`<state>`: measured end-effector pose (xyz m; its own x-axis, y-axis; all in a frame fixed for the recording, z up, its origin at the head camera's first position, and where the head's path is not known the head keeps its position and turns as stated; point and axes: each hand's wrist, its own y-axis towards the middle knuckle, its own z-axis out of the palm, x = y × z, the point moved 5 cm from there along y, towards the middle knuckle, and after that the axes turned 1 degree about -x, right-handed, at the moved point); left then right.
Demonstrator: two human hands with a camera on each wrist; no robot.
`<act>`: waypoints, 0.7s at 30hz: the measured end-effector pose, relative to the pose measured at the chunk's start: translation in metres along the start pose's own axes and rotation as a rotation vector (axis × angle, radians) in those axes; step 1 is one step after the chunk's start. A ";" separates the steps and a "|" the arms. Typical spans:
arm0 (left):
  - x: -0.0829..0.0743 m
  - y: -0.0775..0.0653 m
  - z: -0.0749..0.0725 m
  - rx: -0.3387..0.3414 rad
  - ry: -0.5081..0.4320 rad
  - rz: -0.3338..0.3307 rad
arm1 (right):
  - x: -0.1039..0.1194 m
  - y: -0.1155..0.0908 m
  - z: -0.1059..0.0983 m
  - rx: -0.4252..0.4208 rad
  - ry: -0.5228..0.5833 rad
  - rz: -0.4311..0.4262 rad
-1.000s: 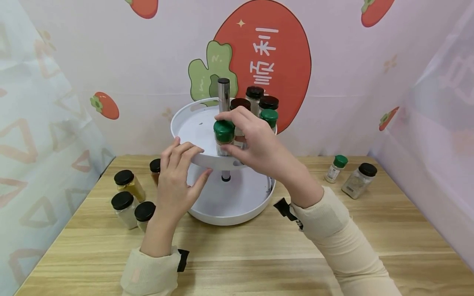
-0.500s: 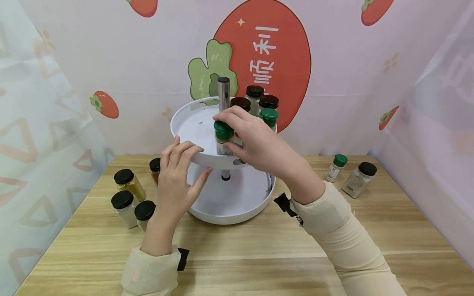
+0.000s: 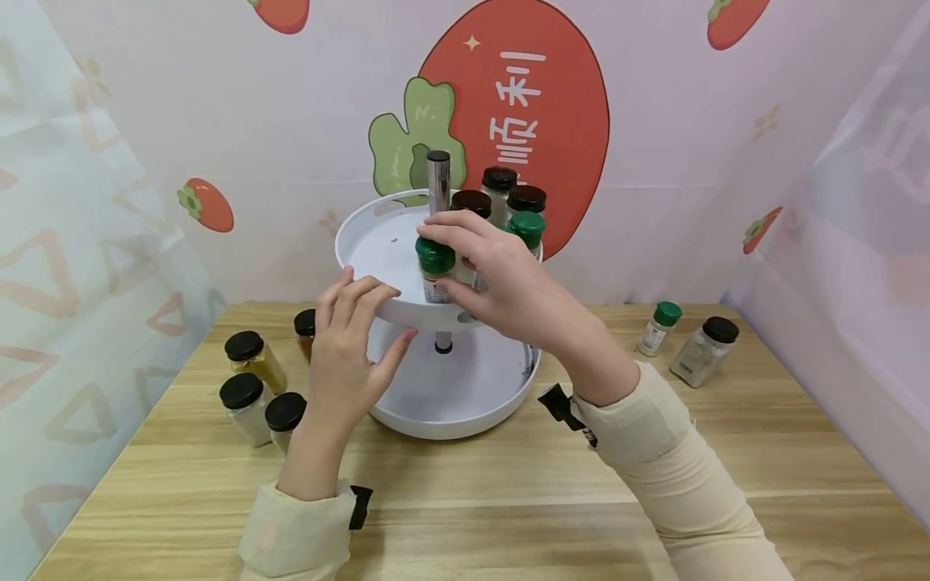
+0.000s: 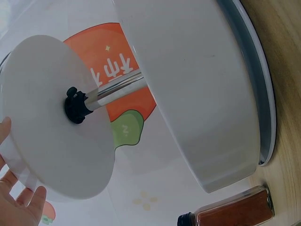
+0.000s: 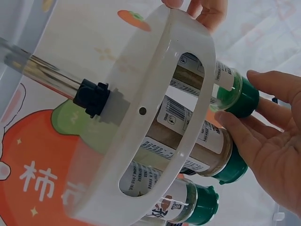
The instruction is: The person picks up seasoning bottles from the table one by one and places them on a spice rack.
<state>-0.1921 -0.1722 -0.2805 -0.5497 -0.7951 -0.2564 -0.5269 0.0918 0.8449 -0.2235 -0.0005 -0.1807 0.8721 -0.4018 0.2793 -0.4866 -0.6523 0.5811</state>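
Note:
A round white two-tier turntable [image 3: 450,424] stands on the table. My right hand [image 3: 501,274] holds a green-capped spice jar [image 3: 436,282] at the front of its upper tier, thumb on the near side and fingers over the cap. In the right wrist view, that thumb and the fingers are around the green cap [image 5: 245,100]. More green-capped jars [image 5: 204,202] stand beside it behind the slotted rim. My left hand [image 3: 345,347] rests its relaxed fingers on the upper tier's front-left rim, its thumb spread below. The left wrist view shows the tier's underside [image 4: 51,150] and the fingertips at its edge.
Dark-capped jars [image 3: 500,179] stand at the back of the upper tier around the metal post [image 3: 439,181]. Several black-capped jars [image 3: 254,363] are on the table at left. A small green-capped jar [image 3: 657,331] and a black-capped jar [image 3: 705,355] stand at right.
The green-capped jar in my right hand has shifted very slightly left along the upper tier's front. My left hand stays at the rim.

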 end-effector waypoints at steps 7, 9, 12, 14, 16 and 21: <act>-0.001 0.000 -0.001 0.004 -0.006 -0.004 | 0.001 -0.002 -0.003 -0.056 0.057 -0.020; -0.001 0.000 0.000 0.005 -0.005 -0.002 | 0.002 -0.003 -0.005 -0.070 0.073 -0.024; -0.002 0.000 0.000 0.010 0.001 0.002 | 0.003 -0.006 -0.009 -0.091 0.109 -0.025; -0.002 0.000 0.001 0.014 0.003 0.000 | 0.004 -0.009 -0.012 -0.108 0.141 -0.027; -0.002 0.000 0.001 0.013 0.000 -0.004 | 0.004 -0.012 -0.016 -0.128 0.172 -0.030; -0.001 -0.003 0.000 -0.003 -0.014 -0.028 | -0.001 -0.026 -0.032 -0.198 0.224 -0.042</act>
<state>-0.1902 -0.1722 -0.2824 -0.5438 -0.7889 -0.2862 -0.5398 0.0677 0.8390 -0.2099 0.0373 -0.1719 0.8917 -0.2109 0.4005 -0.4494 -0.5184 0.7275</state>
